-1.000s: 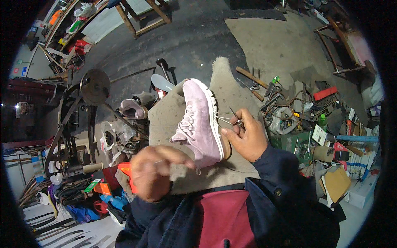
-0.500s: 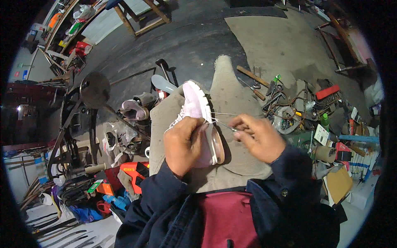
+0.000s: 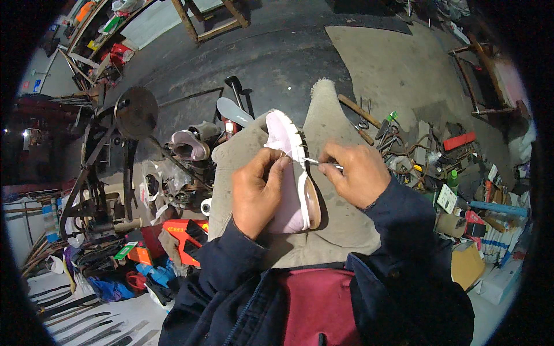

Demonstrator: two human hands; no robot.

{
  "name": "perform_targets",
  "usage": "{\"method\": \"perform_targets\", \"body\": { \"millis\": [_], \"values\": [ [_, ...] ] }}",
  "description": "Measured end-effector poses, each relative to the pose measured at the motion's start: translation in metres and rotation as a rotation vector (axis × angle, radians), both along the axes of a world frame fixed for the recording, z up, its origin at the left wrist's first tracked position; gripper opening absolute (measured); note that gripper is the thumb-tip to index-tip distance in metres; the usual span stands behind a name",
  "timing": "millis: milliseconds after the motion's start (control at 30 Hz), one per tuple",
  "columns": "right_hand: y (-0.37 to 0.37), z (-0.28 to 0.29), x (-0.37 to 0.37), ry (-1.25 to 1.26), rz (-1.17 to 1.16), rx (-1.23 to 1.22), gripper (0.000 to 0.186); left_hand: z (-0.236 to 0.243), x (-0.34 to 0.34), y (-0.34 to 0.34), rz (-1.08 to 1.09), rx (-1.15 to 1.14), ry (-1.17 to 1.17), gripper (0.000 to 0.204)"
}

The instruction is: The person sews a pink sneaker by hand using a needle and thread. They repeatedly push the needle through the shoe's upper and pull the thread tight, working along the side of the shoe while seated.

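A pink sneaker with a white sole (image 3: 291, 205) lies on its side on the grey padded cloth (image 3: 352, 230) across my lap, its sole edge facing right. My left hand (image 3: 257, 190) is over the shoe's upper, thumb and forefinger pinched on a thin pale thread at the sole edge. My right hand (image 3: 355, 173), just right of the shoe, grips a slender metal hand tool (image 3: 314, 162) whose point meets the sole edge. Where the point enters is too small to make out.
Tools and bottles (image 3: 453, 180) crowd my right. A black iron machine with a round wheel (image 3: 130, 115) stands left, near another pink sneaker (image 3: 186, 145), a red box (image 3: 179, 236) and bags. A grey insole (image 3: 231, 112) lies beyond the cloth. A wooden stand (image 3: 202, 29) is farther back.
My left hand has come up from the lower left onto the shoe and pinches the thread. My right hand moved right, then back in with the tool at the sole. The shoe looks more tipped.
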State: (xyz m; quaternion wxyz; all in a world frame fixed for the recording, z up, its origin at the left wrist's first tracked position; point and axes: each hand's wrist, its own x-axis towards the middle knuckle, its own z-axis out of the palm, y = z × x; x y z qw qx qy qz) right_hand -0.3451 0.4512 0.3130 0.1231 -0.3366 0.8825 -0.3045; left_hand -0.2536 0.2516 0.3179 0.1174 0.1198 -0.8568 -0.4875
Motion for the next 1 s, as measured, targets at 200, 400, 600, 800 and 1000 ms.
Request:
{"method": "perform_targets", "body": {
  "millis": [200,400,600,800,1000],
  "values": [
    [0.052,-0.023,-0.015,-0.677,-0.108,-0.899,0.022,-0.004,-0.005,-0.003,0.011,0.051,-0.003,0.012],
    [0.163,-0.028,-0.053,-0.454,-0.859,-1.859,0.057,-0.007,-0.004,-0.004,0.032,0.054,0.005,0.013],
    [0.065,-0.023,0.005,-0.403,-0.581,-1.027,0.032,-0.013,-0.007,-0.005,0.022,0.081,0.008,0.013],
    [-0.008,-0.012,0.02,-0.118,-0.158,-0.266,0.017,-0.012,-0.008,-0.006,0.044,0.119,0.021,0.014],
    [0.011,-0.011,0.023,-0.211,-0.122,-0.42,0.024,-0.015,-0.008,-0.003,0.041,0.088,0.048,0.013]
  ]
}}
